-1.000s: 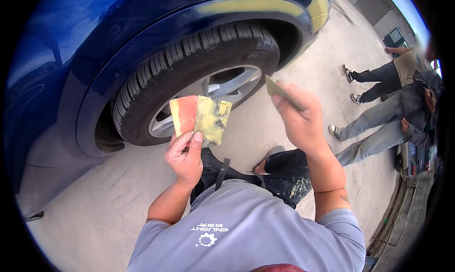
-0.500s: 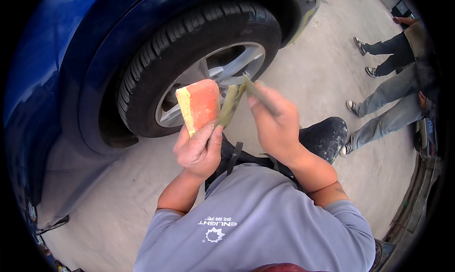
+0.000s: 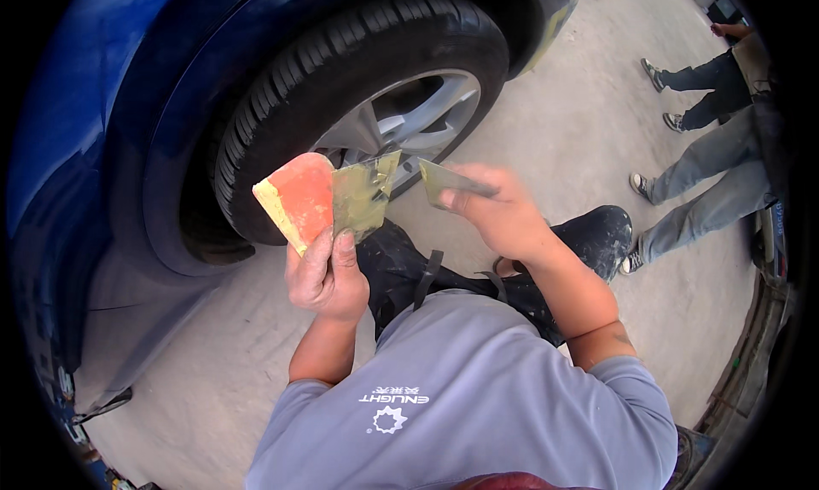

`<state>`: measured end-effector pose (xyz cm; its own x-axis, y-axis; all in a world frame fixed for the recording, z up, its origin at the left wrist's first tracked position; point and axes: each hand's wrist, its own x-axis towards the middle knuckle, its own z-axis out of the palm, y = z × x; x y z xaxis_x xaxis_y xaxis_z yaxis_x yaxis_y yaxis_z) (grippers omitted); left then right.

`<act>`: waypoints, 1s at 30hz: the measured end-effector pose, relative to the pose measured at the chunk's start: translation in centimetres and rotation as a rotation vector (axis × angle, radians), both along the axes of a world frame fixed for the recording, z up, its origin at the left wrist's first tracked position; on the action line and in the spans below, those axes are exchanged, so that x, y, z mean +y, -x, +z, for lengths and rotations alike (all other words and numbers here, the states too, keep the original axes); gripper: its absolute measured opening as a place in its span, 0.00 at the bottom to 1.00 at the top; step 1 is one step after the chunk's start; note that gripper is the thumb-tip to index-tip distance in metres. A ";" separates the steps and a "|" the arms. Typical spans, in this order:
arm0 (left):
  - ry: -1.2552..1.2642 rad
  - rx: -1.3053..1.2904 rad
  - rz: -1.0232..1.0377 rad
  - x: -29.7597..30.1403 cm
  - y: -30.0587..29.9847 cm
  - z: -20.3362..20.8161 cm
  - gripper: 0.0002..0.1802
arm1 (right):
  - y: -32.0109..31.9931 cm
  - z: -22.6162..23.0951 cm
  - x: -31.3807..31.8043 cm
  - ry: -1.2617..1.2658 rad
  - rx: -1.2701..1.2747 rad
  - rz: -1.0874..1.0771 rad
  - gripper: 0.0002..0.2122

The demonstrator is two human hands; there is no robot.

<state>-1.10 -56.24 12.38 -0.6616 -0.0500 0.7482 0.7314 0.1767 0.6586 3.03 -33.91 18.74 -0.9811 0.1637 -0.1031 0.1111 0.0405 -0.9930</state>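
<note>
Orange scraper (image 3: 300, 190), yellow-edged, and smeared plate (image 3: 358, 200), clamped in fingers of left hand (image 3: 328, 277); smeared spreader (image 3: 442, 181), likewise clamped in right hand (image 3: 503, 215).

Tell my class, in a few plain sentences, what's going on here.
A person stands facing the wheel of a blue car. Their left grip holds two flat pieces fanned side by side: an orange-red piece with a yellow edge, and a plate smeared yellowish green. The right grip holds a small flat scraper, just apart from the plate. Two other people stand off to the right.
</note>
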 end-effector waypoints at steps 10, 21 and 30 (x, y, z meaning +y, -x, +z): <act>-0.005 -0.218 0.082 -2.2 -1.1 -2.7 0.10 | 6.0 5.0 0.2 -0.523 0.665 -0.169 0.10; 0.007 -0.274 0.064 -3.1 -1.3 -4.6 0.10 | 13.6 8.8 -2.9 -1.405 1.395 -0.511 0.10; 0.029 -0.333 0.077 -3.4 -1.3 -5.9 0.09 | 13.8 9.8 -3.3 -1.416 1.362 -0.500 0.07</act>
<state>0.15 -59.60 6.44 -0.8650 -0.0909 0.4935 0.4608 0.2455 0.8529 -10.76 -37.20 28.55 -0.1467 -0.3227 0.9350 -0.2864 0.9186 0.2721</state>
